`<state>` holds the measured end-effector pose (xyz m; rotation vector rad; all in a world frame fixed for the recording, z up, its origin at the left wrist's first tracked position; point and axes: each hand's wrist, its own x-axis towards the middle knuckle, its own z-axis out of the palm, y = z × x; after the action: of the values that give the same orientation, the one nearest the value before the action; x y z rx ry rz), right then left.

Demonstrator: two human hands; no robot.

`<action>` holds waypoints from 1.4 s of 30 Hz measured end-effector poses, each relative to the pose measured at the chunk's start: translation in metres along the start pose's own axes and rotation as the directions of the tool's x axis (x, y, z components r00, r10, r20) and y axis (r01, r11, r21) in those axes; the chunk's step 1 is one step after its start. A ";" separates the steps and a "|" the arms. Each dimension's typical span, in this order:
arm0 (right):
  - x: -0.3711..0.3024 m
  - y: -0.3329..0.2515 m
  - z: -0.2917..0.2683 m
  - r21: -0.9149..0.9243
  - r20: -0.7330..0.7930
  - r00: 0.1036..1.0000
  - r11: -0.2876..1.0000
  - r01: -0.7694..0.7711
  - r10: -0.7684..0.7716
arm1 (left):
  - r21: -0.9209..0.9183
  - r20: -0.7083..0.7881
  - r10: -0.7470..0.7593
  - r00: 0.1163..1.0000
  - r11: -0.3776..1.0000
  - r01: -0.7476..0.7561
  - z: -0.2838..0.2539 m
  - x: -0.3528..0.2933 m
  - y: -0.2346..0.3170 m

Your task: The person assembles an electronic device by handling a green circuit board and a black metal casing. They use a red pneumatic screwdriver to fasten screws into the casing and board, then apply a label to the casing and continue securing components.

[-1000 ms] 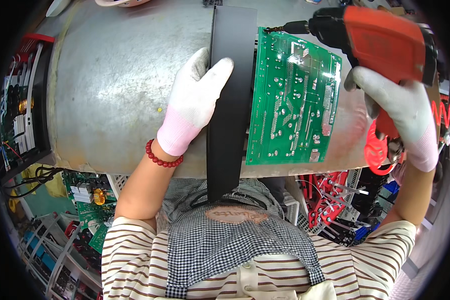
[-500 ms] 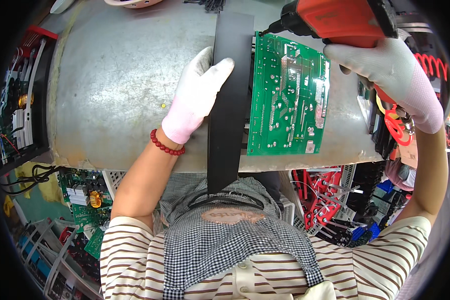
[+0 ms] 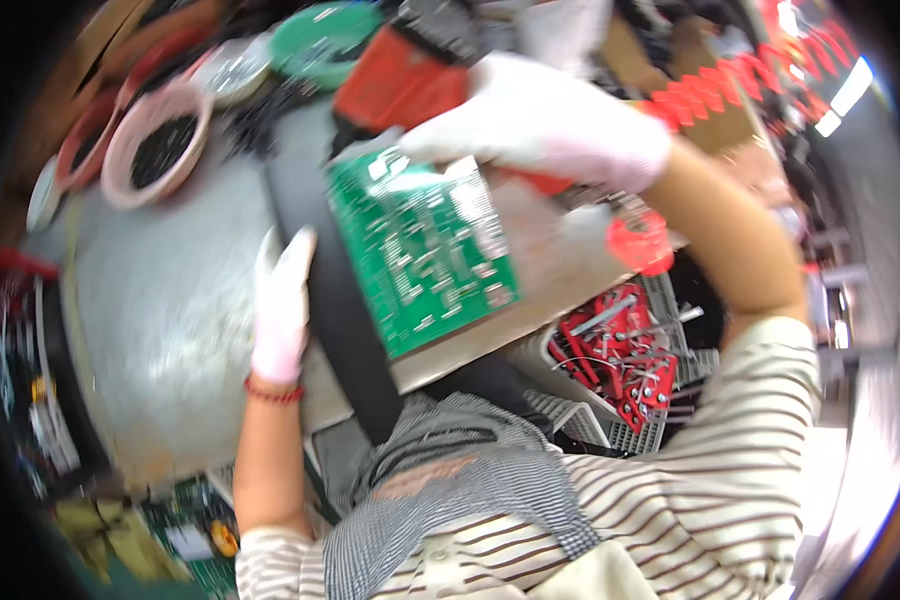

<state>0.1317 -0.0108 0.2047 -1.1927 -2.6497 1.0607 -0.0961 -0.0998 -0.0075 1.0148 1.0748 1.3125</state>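
My left hand [image 3: 284, 305], in a white and pink glove, lies against the left edge of a long black panel [image 3: 335, 285]. Its thumb and fingers are spread apart; the thumb tip is at the panel's edge. Right of the panel sits a green circuit board [image 3: 425, 250], solder side up. My right hand [image 3: 545, 115], gloved alike, is wrapped round a red and black power screwdriver [image 3: 400, 85] above the board's far edge. Motion blur and the hand hide the screwdriver's tip, so I cannot tell whether it touches a screw.
The metal worktable [image 3: 160, 330] holds a pink bowl [image 3: 160, 145] of small dark parts and a green bowl [image 3: 325, 45] at the back. A red coiled hose [image 3: 710, 95] hangs at the right. Below the front edge, a crate holds red parts [image 3: 620, 355].
The whole view has swung and tilted, bringing the back bowls into sight. The screwdriver has shifted left along the board's far edge. My left thumb no longer lies across the panel.
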 end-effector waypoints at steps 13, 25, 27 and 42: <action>-0.172 0.024 0.170 0.961 -0.100 0.907 0.276 -0.018 0.408 | -0.496 -0.303 -0.173 0.937 0.869 0.001 -0.044 0.017 -0.029; -0.201 0.029 0.181 0.977 -0.186 0.925 0.161 0.138 0.332 | -0.375 -0.077 -0.037 0.996 0.927 0.006 -0.004 -0.087 0.054; -0.199 0.023 0.179 0.974 -0.170 0.943 0.194 0.117 0.286 | -0.408 -0.021 -0.142 0.990 0.905 0.121 0.004 -0.110 0.053; -0.196 -0.005 0.174 0.976 -0.013 0.952 0.210 -0.054 0.307 | -0.287 0.088 -0.280 0.956 0.912 0.293 0.038 -0.142 0.053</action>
<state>0.2129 -0.2450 0.1192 -1.1069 -1.0626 2.0036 -0.0669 -0.2398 0.0555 0.6308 0.9181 1.1612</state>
